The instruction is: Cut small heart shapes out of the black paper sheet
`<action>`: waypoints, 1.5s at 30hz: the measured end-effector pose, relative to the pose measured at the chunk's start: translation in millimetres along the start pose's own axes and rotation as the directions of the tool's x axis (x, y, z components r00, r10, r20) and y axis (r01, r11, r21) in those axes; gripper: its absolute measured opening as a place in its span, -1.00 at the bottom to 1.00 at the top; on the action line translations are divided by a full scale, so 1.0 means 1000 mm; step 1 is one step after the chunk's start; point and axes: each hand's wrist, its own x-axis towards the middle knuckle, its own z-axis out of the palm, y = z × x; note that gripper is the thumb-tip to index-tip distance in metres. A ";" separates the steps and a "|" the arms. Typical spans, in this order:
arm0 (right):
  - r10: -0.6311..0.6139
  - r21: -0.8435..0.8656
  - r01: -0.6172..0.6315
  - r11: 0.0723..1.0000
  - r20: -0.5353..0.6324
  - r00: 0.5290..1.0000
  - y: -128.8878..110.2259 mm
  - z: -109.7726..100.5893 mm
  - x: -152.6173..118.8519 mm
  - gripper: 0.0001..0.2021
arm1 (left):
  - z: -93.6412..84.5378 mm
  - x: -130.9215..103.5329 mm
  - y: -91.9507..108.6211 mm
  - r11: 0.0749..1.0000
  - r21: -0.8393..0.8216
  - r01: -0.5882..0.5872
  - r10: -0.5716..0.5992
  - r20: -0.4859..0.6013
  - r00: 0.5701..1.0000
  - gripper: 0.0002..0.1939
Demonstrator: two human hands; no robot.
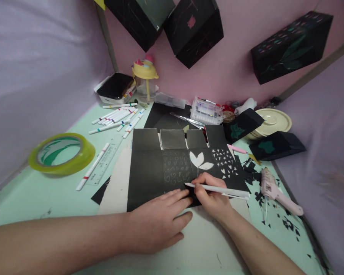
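Observation:
A black card [146,172] with flaps along its far edge lies on a white sheet [114,198]. Cut-out leaf shapes, small stars and hearts show white in its right half, and its middle panel bears faint outlines of small shapes. My left hand [163,217] rests flat on the card's near edge, fingers spread. In my right hand [212,194] is a white pen [232,190], gripped near its tip, which meets the card just below the outlined panel. The fingertips of both hands are close together.
A yellow tape roll [87,152], clear ruler [106,164] and several markers [117,114] lie left. A glue gun [278,193] and black scraps [289,225] are right. Behind stand a drinking bottle [146,82] and a lidded tub [275,120]. Black boxes [292,47] hang overhead.

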 end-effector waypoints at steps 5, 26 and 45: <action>0.010 -0.010 -0.010 1.000 0.012 1.000 -0.001 0.000 0.000 -0.86 | -0.001 0.000 0.001 1.000 0.016 0.013 -0.013 0.005 1.000 -0.62; 0.032 0.075 -0.028 0.997 -0.049 0.998 0.005 -0.002 -0.002 -0.88 | -0.002 0.000 0.001 1.000 0.027 -0.002 0.002 0.005 1.000 -0.61; -0.022 -0.001 0.022 1.000 0.043 0.999 -0.009 0.008 -0.001 -0.88 | 0.000 0.002 0.001 0.999 0.048 -0.022 0.021 0.018 1.000 -0.66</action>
